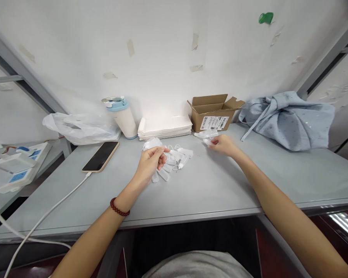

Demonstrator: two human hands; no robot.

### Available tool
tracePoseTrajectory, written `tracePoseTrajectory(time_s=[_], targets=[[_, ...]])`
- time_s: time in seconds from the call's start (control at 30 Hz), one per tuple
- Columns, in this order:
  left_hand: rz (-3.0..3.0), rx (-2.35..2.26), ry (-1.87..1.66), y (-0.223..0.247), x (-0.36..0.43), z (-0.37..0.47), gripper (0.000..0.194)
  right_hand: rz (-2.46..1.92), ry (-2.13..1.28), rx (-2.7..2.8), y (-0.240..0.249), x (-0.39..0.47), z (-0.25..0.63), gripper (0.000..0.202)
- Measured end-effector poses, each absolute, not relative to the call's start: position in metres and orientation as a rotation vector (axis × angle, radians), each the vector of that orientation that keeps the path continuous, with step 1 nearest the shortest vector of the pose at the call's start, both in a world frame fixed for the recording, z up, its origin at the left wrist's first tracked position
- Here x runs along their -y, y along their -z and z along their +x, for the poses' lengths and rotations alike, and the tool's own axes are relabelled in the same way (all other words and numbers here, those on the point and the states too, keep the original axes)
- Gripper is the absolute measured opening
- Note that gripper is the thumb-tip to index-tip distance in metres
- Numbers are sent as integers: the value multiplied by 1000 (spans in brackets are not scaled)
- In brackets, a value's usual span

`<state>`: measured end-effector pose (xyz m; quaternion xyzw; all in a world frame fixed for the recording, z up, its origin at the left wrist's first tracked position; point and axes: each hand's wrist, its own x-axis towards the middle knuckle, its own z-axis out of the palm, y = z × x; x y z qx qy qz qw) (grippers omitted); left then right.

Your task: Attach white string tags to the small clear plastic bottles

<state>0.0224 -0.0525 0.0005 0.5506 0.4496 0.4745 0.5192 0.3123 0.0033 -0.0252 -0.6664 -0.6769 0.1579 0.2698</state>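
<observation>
A pile of small translucent white plastic pieces (179,155), some with thin loops, lies on the grey table (203,189). Just over the pile's left side is my left hand (150,164), its thumb and fingers pinched together; whatever they hold, if anything, is too small to make out. To the right, my right hand (224,145) is closed with its fingertips on one small translucent plastic piece (207,141). That piece is beside a smaller group of similar pieces (206,133) in front of the cardboard box (216,116).
Along the back stand a cup with a blue lid (123,117), a stack of white paper-like sheets (166,127) and the open box. A blue cloth bag (292,119) lies right. At left are a plastic bag (81,127), a phone (101,156) and its cable (55,206).
</observation>
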Motion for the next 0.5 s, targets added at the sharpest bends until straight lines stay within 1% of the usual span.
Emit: tracePoseTrajectory(time_s=[0.1, 0.27, 0.4, 0.5], targets=[[1322, -1089, -1124, -1, 53, 23, 29, -1788, -642, 1765, 9, 9, 300, 17], [1311, -1117, -1099, -4, 54, 24, 25, -1422, -1080, 1805, -13, 30, 283, 30], [1319, -1111, -1052, -4, 55, 25, 25, -1172, -1272, 1835, -16, 37, 275, 33], [1324, -1109, -1013, -4, 55, 25, 27, -1072, -1371, 1869, -16, 40, 269, 31]])
